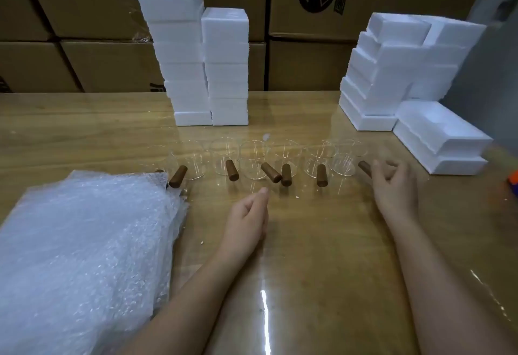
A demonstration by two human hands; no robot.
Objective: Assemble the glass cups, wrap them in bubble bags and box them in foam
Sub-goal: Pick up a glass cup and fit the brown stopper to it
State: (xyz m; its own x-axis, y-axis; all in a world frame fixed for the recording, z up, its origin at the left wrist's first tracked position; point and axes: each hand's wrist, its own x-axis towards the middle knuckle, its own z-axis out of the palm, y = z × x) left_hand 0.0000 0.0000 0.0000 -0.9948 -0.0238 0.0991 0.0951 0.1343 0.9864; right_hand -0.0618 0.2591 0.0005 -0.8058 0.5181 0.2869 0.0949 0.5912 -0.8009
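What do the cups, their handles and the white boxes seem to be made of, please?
Cups: clear glass, see-through with bright rims. Handles: brown, matte, probably wood. White boxes: foam by their dull, grainy look, likely polystyrene.

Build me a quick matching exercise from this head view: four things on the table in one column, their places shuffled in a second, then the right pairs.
Things
1. bubble bags
2. glass cups
3. tallest foam stack
4. right hand

Places
A. far side, left of centre
B. near left corner
C. in a row across the middle
D. at the right end of the cup row

Pairs: 1-B, 2-C, 3-A, 4-D
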